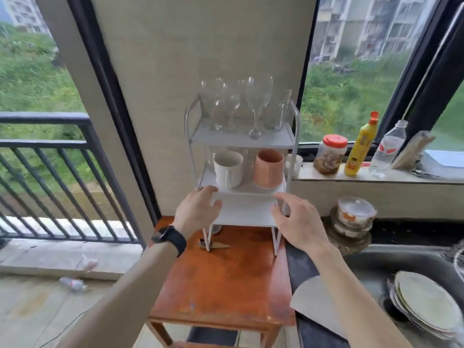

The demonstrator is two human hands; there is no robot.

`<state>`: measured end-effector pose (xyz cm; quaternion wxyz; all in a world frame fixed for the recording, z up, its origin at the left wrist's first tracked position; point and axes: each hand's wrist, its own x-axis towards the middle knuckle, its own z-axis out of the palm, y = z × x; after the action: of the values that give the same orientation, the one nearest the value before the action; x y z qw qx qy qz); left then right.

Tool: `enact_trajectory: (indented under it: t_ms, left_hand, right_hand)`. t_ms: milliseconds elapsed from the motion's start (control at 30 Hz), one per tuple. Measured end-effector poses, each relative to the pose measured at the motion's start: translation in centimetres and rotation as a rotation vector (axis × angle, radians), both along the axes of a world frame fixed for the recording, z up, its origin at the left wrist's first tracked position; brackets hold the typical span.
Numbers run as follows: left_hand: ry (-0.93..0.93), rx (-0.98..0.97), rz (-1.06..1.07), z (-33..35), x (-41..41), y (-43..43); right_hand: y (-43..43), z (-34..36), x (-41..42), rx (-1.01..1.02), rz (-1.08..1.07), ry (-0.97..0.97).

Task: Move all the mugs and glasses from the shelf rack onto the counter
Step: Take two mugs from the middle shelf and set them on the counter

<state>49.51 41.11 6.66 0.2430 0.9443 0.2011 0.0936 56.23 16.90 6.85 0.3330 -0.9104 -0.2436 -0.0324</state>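
Nearest, on the right, a stack of plates [424, 305] lies in the sink [371, 262], which is set in the dark counter [414, 232]. A wooden table [221, 285] stands just left of it, and both bare arms reach forward over that table. The left hand [198, 209], with a black watch [170, 239] on its wrist, is empty, its fingers loosely spread. Its fingertips lie at the front left edge of the middle shelf, though blur hides whether they touch it. The right hand [298, 222] is likewise spread and empty, just off the front right corner of the white shelf rack [246, 212], which stands on the table's far end. On the middle shelf, just beyond the left hand's fingertips, the white mug [228, 169] stands upright, mouth up, its handle turned toward the person. Beside it to the right, beyond the right hand and a little to its left, the pink cup [268, 168] also stands upright. On the top shelf, well above both hands, several clear wine glasses [257, 101] stand on their stems, bowls up, long axes vertical. Farther right, on the windowsill, stand a jar [330, 156] with a red lid, a yellow bottle [359, 146] with an orange cap and a picture label, and a clear water bottle [388, 149] with a red-and-white label. None of their writing can be read.
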Motion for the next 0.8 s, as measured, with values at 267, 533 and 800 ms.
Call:
enact_trajectory:
  t_ms: [267,533,800]
  left_hand:
    - [-0.287,-0.725,-0.039,-3.0,6.6,2.6]
    - [-0.18,-1.027,-0.038,-3.0,8.7,1.6]
    - [-0.212,-1.062,0.038,-2.2,9.4,0.1]
  right_hand:
    - [5.9,-2.7,5.3,0.585,-0.183,0.43]
    - [8.3,-3.0,9.3,0.83,-0.197,0.625]
    - [8.5,-2.2,11.3,0.918,-0.236,0.773]
